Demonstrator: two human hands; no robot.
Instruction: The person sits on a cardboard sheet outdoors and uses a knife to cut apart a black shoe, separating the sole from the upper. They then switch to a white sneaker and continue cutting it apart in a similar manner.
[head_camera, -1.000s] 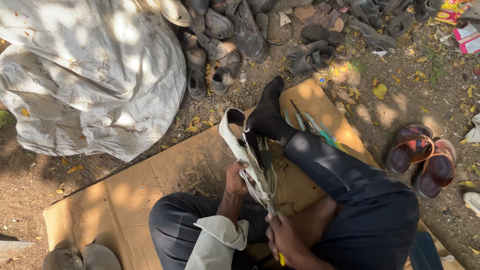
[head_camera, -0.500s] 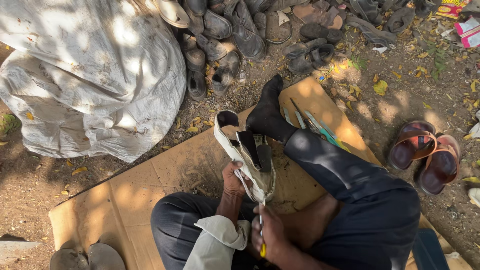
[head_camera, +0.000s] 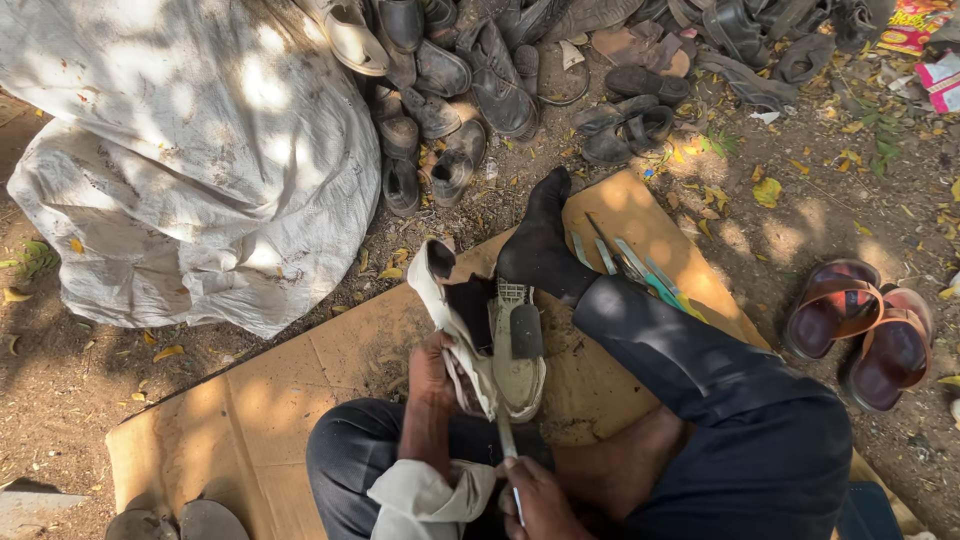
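Note:
I sit on a sheet of cardboard (head_camera: 290, 400) on the ground. My left hand (head_camera: 432, 375) grips a worn white shoe (head_camera: 480, 340) from its left side, its sole turned up and toward the right. A dark patch lies on the sole near its middle. My right hand (head_camera: 535, 498) is low in the view, closed around a thin pale tool (head_camera: 508, 445) whose tip reaches the heel end of the shoe. My leg in a dark sock (head_camera: 540, 240) stretches out beside the shoe.
A large white sack (head_camera: 190, 150) lies at the left. A heap of old shoes and sandals (head_camera: 500, 70) fills the top. Several hand tools (head_camera: 640, 270) lie on the cardboard past my leg. A pair of brown sandals (head_camera: 865, 330) sits at the right on leaf-strewn dirt.
The shoe has turned so that more of its sole faces up. My right hand with the tool has dropped lower and shifted slightly left; the left hand keeps its grip.

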